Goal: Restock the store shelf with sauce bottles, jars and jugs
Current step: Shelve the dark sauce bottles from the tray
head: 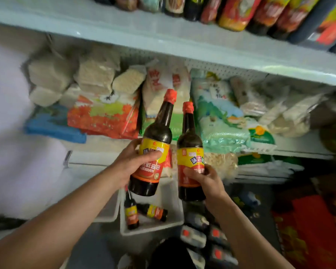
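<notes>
I hold one soy sauce bottle in my left hand (132, 164), tilted right, another upright in my right hand (204, 181), necks aimed up toward the sauce shelf (163, 35) overhead.

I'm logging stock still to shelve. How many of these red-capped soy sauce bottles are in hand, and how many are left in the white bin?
Held bottles: 2, one in the left hand, one in the right hand
Bottles in the white bin: 2
Total: 4
</notes>
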